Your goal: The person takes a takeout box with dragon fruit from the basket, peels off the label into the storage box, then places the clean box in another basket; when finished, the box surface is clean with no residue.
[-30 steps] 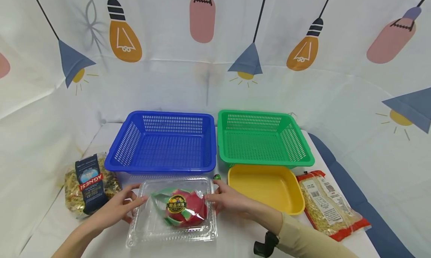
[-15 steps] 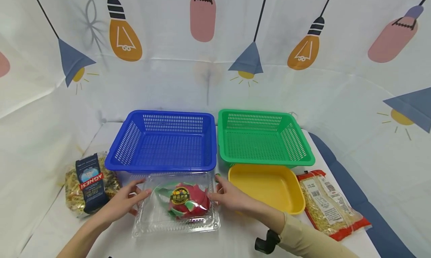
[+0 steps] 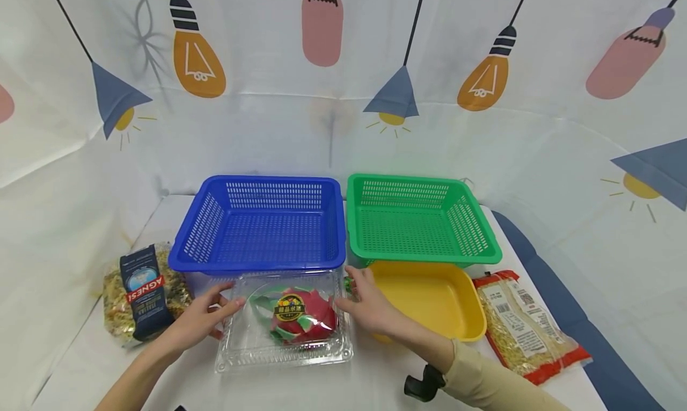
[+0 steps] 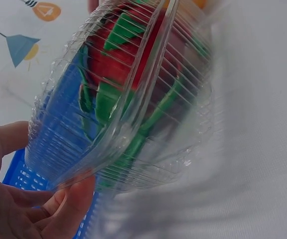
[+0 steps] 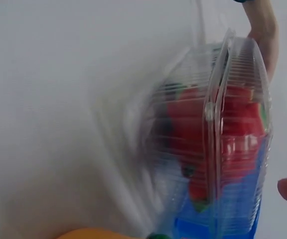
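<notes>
A: State the item's position.

B: The clear container [image 3: 284, 357], with what appears to be a dragon fruit [image 3: 312, 323] inside, sits on the near side of the blue basket [image 3: 257, 266]. It appears to rest on the worktop [image 3: 279, 393]; contact with the basket cannot be determined.

A: Condition of the hands?

B: Right hand [image 3: 371, 303]: fingers spread wide, gripping nothing, just beside the container's right edge. Left hand [image 3: 195, 323]: thumb and fingers at the left edge, apparently touching; whether they pinch it, I cannot tell.

A: Which step is in hand?

B: In my judgement, setting the container in place, nearly complete.

A: And the next move?

B: It calls for clearing the left hand without dragging the container, and not knocking the small green object [image 3: 349, 284] between the container and the yellow tub [image 3: 435, 297].
</notes>
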The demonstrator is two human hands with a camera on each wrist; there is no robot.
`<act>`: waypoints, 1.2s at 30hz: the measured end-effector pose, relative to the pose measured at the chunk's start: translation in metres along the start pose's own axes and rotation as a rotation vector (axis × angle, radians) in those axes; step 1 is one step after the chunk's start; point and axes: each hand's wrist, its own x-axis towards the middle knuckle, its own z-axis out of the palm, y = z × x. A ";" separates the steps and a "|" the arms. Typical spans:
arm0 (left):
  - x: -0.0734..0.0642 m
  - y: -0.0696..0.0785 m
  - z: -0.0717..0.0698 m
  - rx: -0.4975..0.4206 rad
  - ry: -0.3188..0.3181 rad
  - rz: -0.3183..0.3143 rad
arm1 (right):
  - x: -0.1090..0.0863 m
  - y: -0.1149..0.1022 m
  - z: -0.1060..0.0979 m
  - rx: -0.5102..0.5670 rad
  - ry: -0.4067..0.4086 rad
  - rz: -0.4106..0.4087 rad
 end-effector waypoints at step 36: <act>0.003 0.000 -0.001 -0.013 -0.043 -0.003 | 0.032 -0.042 0.050 -0.184 -0.096 -0.168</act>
